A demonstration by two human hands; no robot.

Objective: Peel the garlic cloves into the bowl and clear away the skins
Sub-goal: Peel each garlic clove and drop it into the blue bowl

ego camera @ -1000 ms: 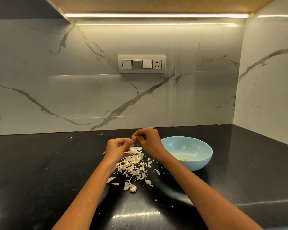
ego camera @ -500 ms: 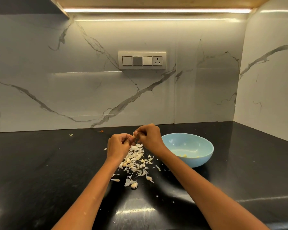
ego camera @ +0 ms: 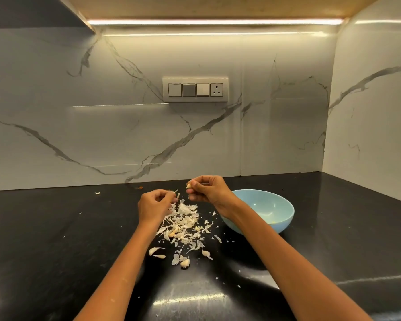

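Note:
My right hand (ego camera: 208,189) pinches a small garlic clove (ego camera: 189,186) at its fingertips, above the counter and left of the light blue bowl (ego camera: 285,218). My left hand (ego camera: 154,203) is a short way to the left and pinches a strip of garlic skin (ego camera: 177,195). Below both hands lies a pile of papery skins (ego camera: 183,222) with a few cloves mixed in. One clove (ego camera: 185,263) lies at the near edge of the pile. A bit of yellow peeled garlic (ego camera: 273,223) shows in the bowl's bottom.
The black counter (ego camera: 56,239) runs back to a marble wall with a switch panel (ego camera: 195,89). A side wall (ego camera: 370,123) closes the right. Stray skin flakes (ego camera: 97,193) lie scattered around the counter.
My hands were together on the clove; now they have pulled apart, the left drawing a strip of skin away to the left, the right keeping the clove.

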